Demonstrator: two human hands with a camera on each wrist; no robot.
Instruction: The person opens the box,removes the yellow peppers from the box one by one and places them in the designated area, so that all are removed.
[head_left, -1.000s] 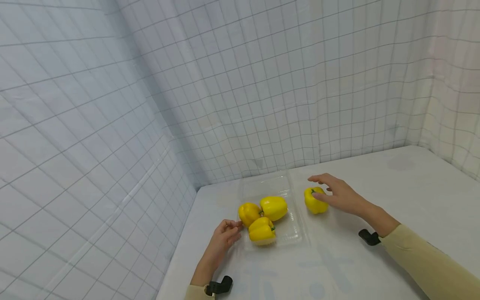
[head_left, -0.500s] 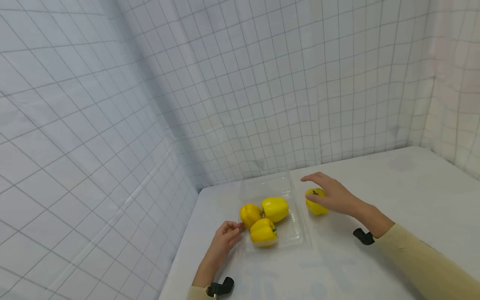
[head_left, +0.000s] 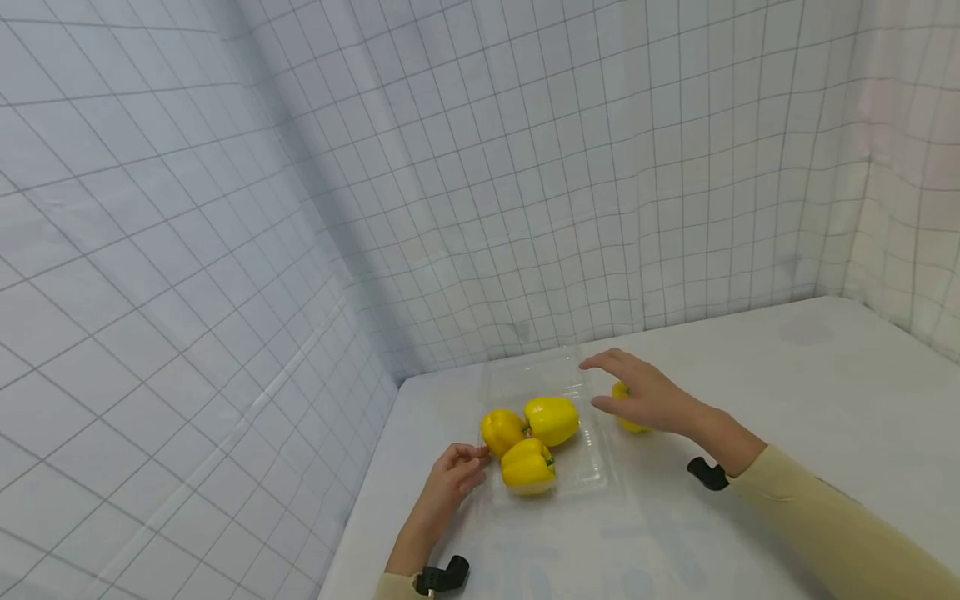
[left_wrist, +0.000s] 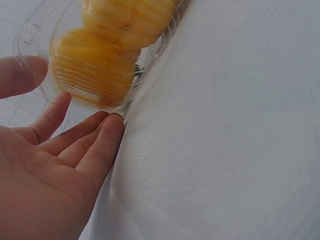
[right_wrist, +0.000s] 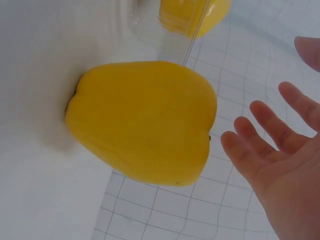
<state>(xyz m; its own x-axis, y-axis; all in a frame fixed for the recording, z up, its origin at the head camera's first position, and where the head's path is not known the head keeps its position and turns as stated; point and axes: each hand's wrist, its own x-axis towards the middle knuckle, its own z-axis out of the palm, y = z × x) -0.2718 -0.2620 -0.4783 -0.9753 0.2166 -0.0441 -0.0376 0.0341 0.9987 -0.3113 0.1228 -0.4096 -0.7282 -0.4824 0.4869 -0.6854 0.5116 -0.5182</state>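
Observation:
Three yellow bell peppers (head_left: pixel 551 420) lie in a clear plastic clamshell box (head_left: pixel 592 467), its lid folded back toward the wall. At the box's left side is my left hand (head_left: pixel 450 479); in the left wrist view its relaxed, fairly straight fingers (left_wrist: pixel 107 137) touch the box's lower edge. My right hand (head_left: pixel 648 398) hovers with spread fingers above another yellow bell pepper (head_left: pixel 634 425), partly hiding it in the head view. In the right wrist view this pepper (right_wrist: pixel 145 122) stands upright on the table, apart from the fingertips (right_wrist: pixel 232 142).
A white cloth covers the table (head_left: pixel 750 375). Grid-patterned curtains (head_left: pixel 525 167) hang behind and to the left. Each wrist carries a black device (head_left: pixel 444 575).
My right hand has moved left over the lone pepper, toward the box, covering more of it. The left hand stays at the box; the peppers have not visibly moved.

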